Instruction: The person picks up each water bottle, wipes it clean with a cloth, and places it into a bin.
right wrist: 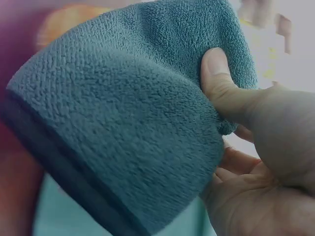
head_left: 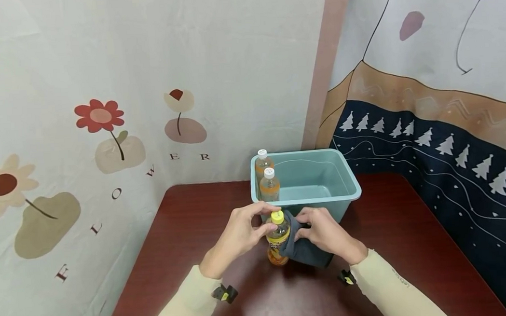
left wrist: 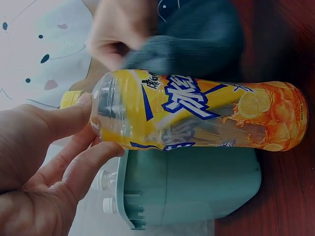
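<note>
An iced tea bottle with a yellow cap and a yellow-orange label stands upright on the table in front of the bin. My left hand pinches it around the cap and neck; in the left wrist view the thumb and fingers grip the bottle just below its cap. With my right hand I hold a dark grey-blue cloth against the bottle's right side. The right wrist view has the thumb pressing on the terry cloth, its lower part hanging free.
A light teal plastic bin stands behind the hands, near the wall. Two white-capped bottles, a rear one and a nearer one, stand along its left side. The dark red table reaches back to printed wall hangings.
</note>
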Demonstrator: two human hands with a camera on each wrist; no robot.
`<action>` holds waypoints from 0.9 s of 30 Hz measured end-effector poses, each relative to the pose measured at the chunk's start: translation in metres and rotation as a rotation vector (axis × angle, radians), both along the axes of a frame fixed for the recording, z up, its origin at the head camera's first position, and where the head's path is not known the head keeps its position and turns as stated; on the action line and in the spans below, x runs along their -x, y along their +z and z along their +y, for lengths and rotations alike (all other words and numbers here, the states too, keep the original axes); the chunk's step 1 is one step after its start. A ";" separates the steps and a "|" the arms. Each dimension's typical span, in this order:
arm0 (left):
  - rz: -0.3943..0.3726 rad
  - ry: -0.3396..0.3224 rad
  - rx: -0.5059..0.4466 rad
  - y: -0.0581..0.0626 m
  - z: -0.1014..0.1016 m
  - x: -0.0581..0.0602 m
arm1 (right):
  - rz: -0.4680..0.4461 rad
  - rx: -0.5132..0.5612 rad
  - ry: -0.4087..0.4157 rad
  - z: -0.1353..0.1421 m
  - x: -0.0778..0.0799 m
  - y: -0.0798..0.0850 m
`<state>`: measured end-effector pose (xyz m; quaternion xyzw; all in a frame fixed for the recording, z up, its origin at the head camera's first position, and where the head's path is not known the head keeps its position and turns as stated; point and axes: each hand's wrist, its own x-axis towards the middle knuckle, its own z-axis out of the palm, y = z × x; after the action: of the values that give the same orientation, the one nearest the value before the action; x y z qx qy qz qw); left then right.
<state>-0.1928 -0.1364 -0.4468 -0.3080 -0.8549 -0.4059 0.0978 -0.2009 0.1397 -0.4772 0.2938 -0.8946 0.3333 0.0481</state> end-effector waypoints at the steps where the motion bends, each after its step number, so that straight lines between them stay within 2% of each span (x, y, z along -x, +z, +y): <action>1: 0.002 0.001 -0.001 0.000 0.000 0.000 | 0.007 0.012 -0.004 0.000 -0.001 0.006; 6: 0.002 0.008 -0.004 0.001 0.000 0.001 | 0.054 0.065 -0.018 -0.004 -0.005 0.029; 11: 0.005 0.012 0.000 0.001 0.001 0.001 | 0.092 0.088 -0.016 -0.011 -0.009 0.039; 21: -0.003 0.015 0.009 0.002 0.002 0.000 | 0.100 0.055 -0.009 -0.009 -0.008 0.035; 27: -0.005 0.003 0.011 0.001 0.003 -0.001 | 0.074 0.015 -0.006 -0.001 -0.006 0.027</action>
<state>-0.1919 -0.1333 -0.4456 -0.3062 -0.8577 -0.4020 0.0945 -0.1951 0.1387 -0.4500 0.3028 -0.8907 0.3286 0.0841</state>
